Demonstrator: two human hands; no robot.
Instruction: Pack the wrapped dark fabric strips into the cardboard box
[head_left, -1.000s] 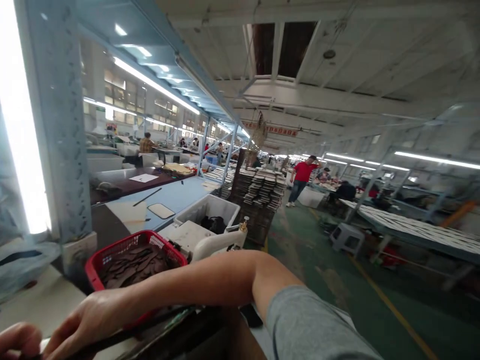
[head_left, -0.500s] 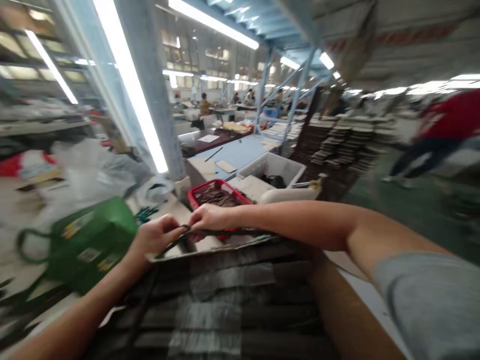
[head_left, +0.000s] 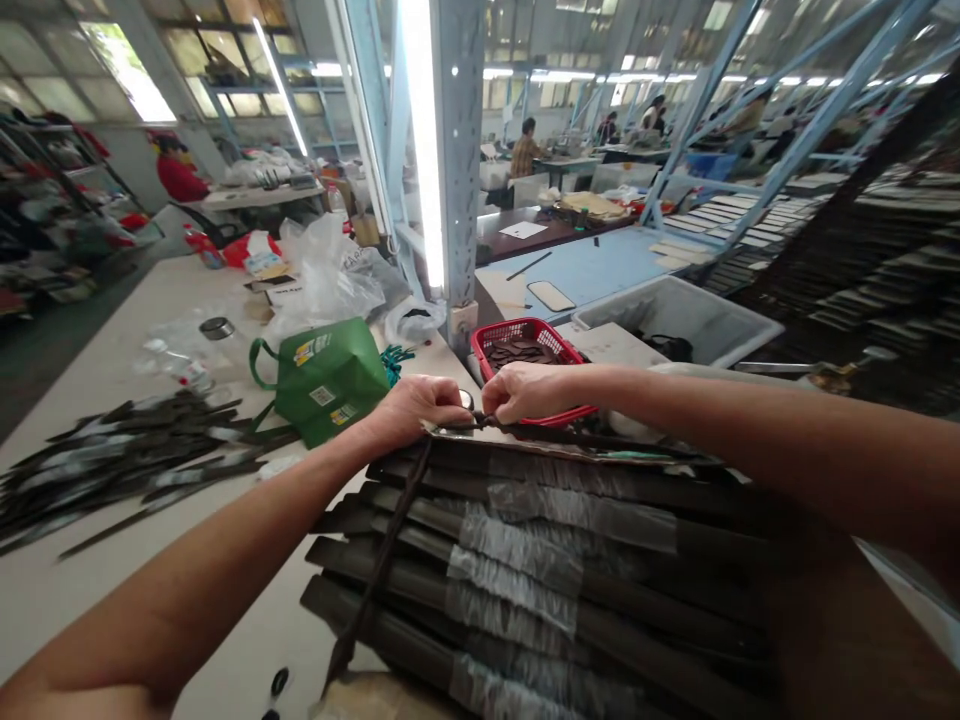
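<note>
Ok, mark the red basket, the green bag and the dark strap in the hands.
red basket (head_left: 517, 326), head view, on its far rim.
green bag (head_left: 330, 385), head view, on its front face.
dark strap (head_left: 381, 563), head view, midway along its length.

Glossy clear tape (head_left: 517, 545) over matt dark strips (head_left: 645, 490); red plastic basket (head_left: 491, 342)

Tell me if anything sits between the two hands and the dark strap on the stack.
Nothing visible does. The left hand and right hand both pinch the dark strap at the far edge of the stack.
</note>
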